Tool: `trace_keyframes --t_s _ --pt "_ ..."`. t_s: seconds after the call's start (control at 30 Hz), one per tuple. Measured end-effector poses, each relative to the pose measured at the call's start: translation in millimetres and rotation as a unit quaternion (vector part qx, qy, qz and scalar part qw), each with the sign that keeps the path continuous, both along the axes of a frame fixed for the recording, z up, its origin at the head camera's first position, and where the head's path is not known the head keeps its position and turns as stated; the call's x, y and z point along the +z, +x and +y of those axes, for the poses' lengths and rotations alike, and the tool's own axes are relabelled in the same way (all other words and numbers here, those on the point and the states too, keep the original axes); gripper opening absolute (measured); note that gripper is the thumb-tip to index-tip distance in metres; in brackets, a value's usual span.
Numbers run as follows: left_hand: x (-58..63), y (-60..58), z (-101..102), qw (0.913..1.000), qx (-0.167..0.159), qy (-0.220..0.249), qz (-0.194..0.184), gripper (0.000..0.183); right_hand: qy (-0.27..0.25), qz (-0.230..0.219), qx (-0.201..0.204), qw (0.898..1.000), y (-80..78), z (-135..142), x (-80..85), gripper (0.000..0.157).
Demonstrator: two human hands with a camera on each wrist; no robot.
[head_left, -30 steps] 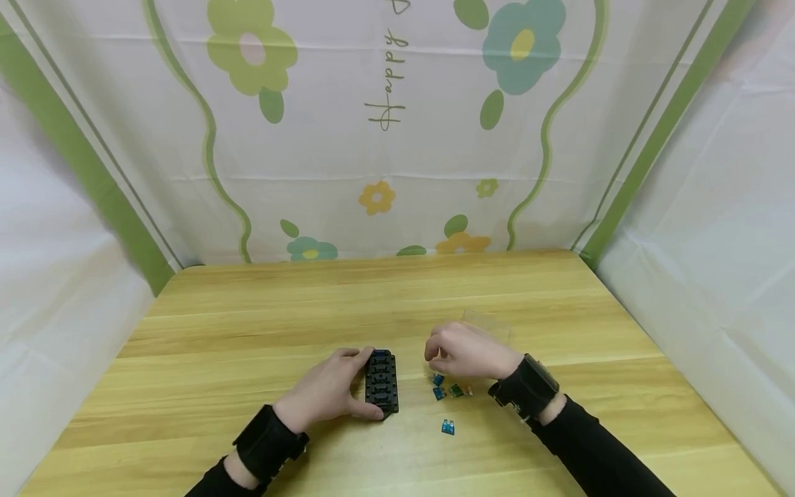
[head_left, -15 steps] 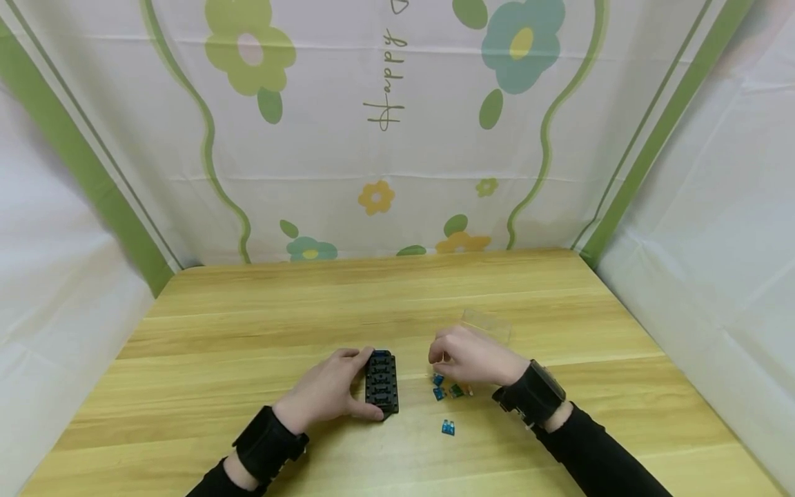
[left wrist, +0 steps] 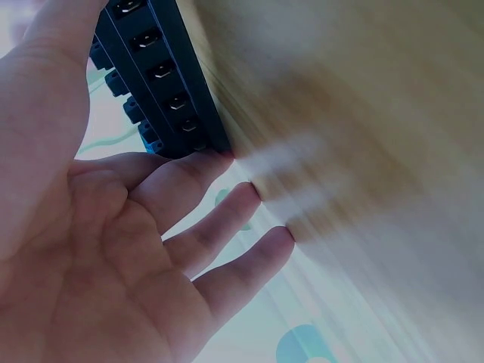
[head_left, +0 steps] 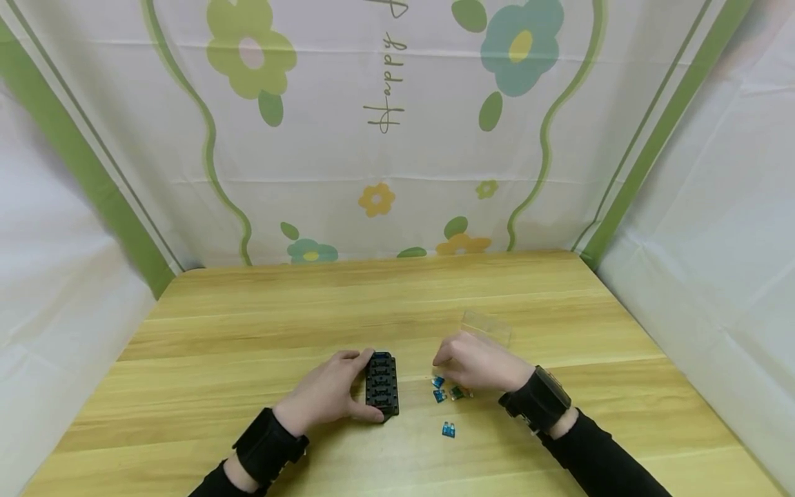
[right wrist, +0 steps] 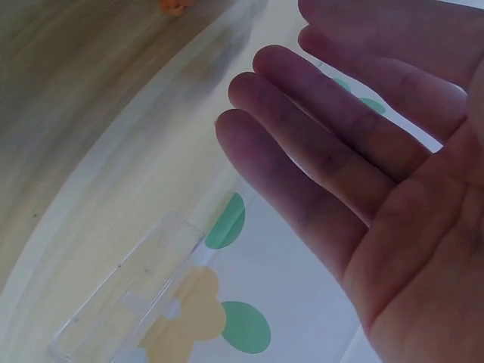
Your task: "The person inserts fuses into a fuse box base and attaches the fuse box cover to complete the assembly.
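My left hand [head_left: 326, 390] holds a black fuse box [head_left: 382, 386] on the table, thumb at its near end and index finger at its far end. In the left wrist view, a row of metal-lined openings shows along the side of the fuse box [left wrist: 162, 72]. My right hand [head_left: 475, 360] hovers over a small cluster of blade fuses, including blue fuses [head_left: 439, 395], a green fuse [head_left: 457, 393] and an orange piece. In the right wrist view its fingers [right wrist: 325, 162] are loosely extended, with nothing visible between thumb and index. A lone blue fuse [head_left: 448, 429] lies nearer me.
A clear plastic cover [head_left: 486, 326] lies just beyond my right hand; this clear cover [right wrist: 125, 295] also shows in the right wrist view. The wooden table [head_left: 248, 310] meets a white flowered cloth [head_left: 323, 152] at its back edge.
My right hand has shifted slightly right and toward me over the fuses. My left hand and the fuse box have stayed in place.
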State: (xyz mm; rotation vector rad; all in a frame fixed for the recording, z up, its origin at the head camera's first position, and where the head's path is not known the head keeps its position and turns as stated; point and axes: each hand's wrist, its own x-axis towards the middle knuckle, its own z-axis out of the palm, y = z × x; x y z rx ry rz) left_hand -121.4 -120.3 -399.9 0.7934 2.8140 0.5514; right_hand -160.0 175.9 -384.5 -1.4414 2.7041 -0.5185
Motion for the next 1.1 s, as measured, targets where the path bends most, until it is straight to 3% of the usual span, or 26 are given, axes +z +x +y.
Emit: trace_keyframes --t_s 0.23,0.57,1.1 --pt "-0.2 1.2 0 1.0000 0.000 0.001 -0.010 0.111 0.011 0.001 -0.010 1.000 2.6 2 -4.4 0.017" --pt "0.3 1.6 1 1.0000 0.000 0.001 -0.006 0.110 -0.003 0.024 0.002 1.000 1.3 5 -11.8 0.016" --pt "-1.9 -0.1 0 1.0000 0.001 -0.001 -0.007 0.110 0.013 0.024 0.004 1.000 1.2 6 -13.5 0.013"
